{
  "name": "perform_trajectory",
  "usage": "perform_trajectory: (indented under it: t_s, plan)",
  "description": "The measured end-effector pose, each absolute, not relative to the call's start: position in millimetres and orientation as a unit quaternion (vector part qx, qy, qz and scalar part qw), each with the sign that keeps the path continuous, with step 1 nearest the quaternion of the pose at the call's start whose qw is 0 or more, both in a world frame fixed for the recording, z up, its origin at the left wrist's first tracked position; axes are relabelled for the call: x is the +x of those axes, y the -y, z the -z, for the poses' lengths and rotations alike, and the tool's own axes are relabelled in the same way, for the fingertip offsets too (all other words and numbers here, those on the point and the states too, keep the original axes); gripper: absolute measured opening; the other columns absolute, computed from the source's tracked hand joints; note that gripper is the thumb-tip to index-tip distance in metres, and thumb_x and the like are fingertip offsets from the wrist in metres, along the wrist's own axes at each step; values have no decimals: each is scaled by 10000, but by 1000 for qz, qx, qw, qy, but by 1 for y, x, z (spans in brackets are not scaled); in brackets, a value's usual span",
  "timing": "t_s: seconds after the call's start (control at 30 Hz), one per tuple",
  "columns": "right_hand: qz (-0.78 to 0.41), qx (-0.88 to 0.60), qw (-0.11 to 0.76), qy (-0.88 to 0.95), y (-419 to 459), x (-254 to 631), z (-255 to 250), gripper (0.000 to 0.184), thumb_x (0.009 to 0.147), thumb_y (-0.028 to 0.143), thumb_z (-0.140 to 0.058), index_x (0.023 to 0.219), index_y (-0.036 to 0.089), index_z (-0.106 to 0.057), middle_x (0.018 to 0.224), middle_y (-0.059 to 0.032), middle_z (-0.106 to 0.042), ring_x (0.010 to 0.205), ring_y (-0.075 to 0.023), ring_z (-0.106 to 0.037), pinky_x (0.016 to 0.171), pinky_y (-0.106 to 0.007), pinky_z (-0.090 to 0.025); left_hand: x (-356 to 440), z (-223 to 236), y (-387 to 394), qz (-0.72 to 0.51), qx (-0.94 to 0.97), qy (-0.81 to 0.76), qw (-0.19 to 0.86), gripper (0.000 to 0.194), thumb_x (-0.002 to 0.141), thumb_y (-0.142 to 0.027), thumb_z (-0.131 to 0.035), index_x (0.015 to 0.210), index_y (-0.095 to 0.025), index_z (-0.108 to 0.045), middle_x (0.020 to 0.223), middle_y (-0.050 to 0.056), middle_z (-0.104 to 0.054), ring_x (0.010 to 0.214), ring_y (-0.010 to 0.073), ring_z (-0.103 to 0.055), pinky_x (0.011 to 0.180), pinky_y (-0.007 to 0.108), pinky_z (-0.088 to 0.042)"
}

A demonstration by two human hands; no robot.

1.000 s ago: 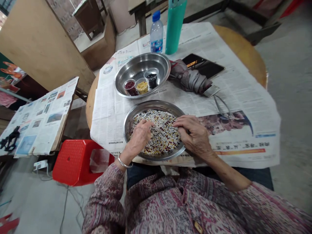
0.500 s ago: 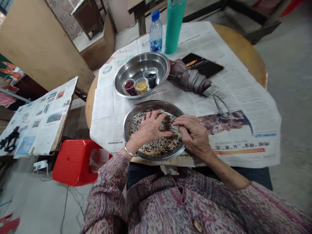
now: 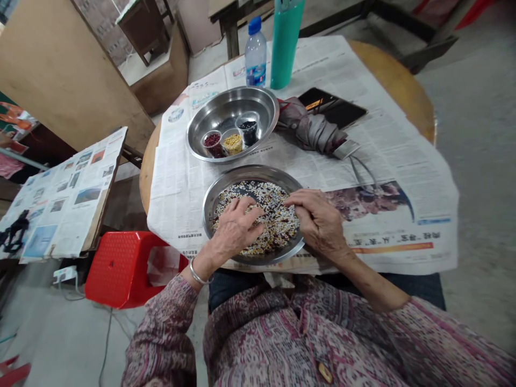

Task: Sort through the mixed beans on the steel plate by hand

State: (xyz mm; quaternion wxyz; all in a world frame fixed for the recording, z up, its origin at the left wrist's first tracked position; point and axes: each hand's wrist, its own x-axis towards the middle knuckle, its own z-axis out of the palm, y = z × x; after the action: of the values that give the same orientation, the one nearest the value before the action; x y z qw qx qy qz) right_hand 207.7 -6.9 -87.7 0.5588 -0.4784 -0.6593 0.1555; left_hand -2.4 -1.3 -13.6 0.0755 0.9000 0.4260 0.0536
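Note:
A metal basin [image 3: 297, 249] close to my body holds a loose layer of mixed beans and grains [image 3: 278, 212], white, yellow, dark red and black. Over its left part is my left hand [image 3: 237, 226], palm down, fingers apart and slightly bent, the tips touching the mix. My right hand [image 3: 318, 220] is closed on the basin's right rim, its fingers curled over the edge. Beyond it, a second metal basin [image 3: 201, 115] contains three clear cups: red beans [image 3: 212, 142], yellow beans [image 3: 233, 143] and black beans [image 3: 248, 129].
Newspaper [image 3: 173, 188] covers the round table [image 3: 403, 86]. Behind the far basin stand a water bottle [image 3: 255, 54] and a teal bottle [image 3: 286, 48]. A folded umbrella [image 3: 314, 129] and a dark tablet [image 3: 334, 105] lie to the right. A red stool [image 3: 113, 269] is at the left.
My left hand has moved left and a little toward me across the mix, and its fingers are less spread. A patch of basin floor now shows behind it. My right hand stays on the rim.

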Motion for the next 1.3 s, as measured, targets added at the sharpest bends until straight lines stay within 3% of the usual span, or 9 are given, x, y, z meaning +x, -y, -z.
perform_trajectory:
  t_s: [0.07, 0.2, 0.3, 0.6, 0.77, 0.87, 0.97, 1.13, 1.3]
  plan:
    - [-154, -487, 556, 656, 8, 207, 87, 240, 942, 182, -508, 1006, 269, -722, 969, -58, -748, 985, -252, -691, 933, -485, -562, 1, 16, 6, -39, 930, -358, 73, 306, 985, -410, -585, 1222, -229, -652, 1401, 95, -577, 1276, 284, -513, 1095, 477, -442]
    - [-156, -500, 549, 652, 11, 206, 84, 279, 999, 231, -465, 1152, 272, -695, 1004, -70, -748, 1007, -249, -688, 941, -464, -561, 19, 26, 2, -10, 969, -236, 64, 300, 1017, -282, -491, 1293, -262, -608, 1474, 65, -552, 1409, 249, -454, 1197, 496, -354]
    - [-150, -507, 549, 648, 12, 206, 84, 274, 1013, 274, -461, 1153, 271, -697, 1064, -81, -748, 1031, -253, -693, 949, -457, -561, 32, 32, -13, -7, 973, -225, 47, 304, 1006, -236, -487, 1283, -231, -612, 1444, 96, -557, 1453, 271, -413, 1221, 524, -316]
    - [-133, -513, 552, 644, 11, 204, 87, 258, 1024, 290, -459, 1117, 267, -698, 1063, -75, -755, 1017, -241, -701, 925, -435, -561, 26, 22, -52, 21, 893, -448, -29, 311, 1014, -126, -375, 1218, -126, -609, 1216, 158, -614, 1141, 297, -560, 960, 438, -467]
    - [-145, -507, 548, 650, 11, 205, 85, 232, 1006, 262, -485, 1108, 269, -693, 1060, -72, -753, 1035, -249, -698, 945, -449, -556, -12, -1, -28, 48, 843, -536, 6, 277, 1050, -397, -474, 1112, -170, -620, 1184, 122, -623, 1096, 265, -570, 935, 399, -511]
    - [-152, -507, 546, 649, 11, 205, 84, 230, 995, 256, -497, 1115, 283, -692, 1065, -64, -751, 1039, -253, -698, 950, -459, -557, -31, -15, 0, 75, 843, -529, 56, 532, 914, -560, -677, 1298, -214, -551, 1379, 147, -534, 1196, 320, -537, 892, 414, -558]
    - [-151, -508, 546, 649, 11, 205, 84, 225, 998, 262, -497, 1121, 281, -685, 1065, -64, -748, 1041, -250, -696, 947, -449, -556, -34, -16, 19, 91, 847, -514, 103, 819, 819, -514, -803, 1473, -256, -384, 1490, 164, -432, 1255, 356, -519, 894, 444, -582]
    - [-139, -502, 544, 657, 11, 206, 85, 222, 1002, 262, -501, 1118, 269, -690, 1053, -70, -749, 1028, -247, -698, 940, -439, -560, -10, 8, 15, 44, 846, -504, 170, 416, 943, -127, -572, 1348, -192, -501, 1290, 121, -531, 1072, 225, -622, 935, 384, -579]
    - [-135, -507, 552, 648, 10, 205, 85, 228, 1006, 280, -498, 1103, 256, -703, 1043, -72, -754, 1010, -247, -704, 928, -443, -568, 22, 22, -20, -53, 858, -479, 177, 293, 977, -64, -422, 1174, -184, -603, 1086, 75, -619, 981, 191, -631, 929, 356, -570]
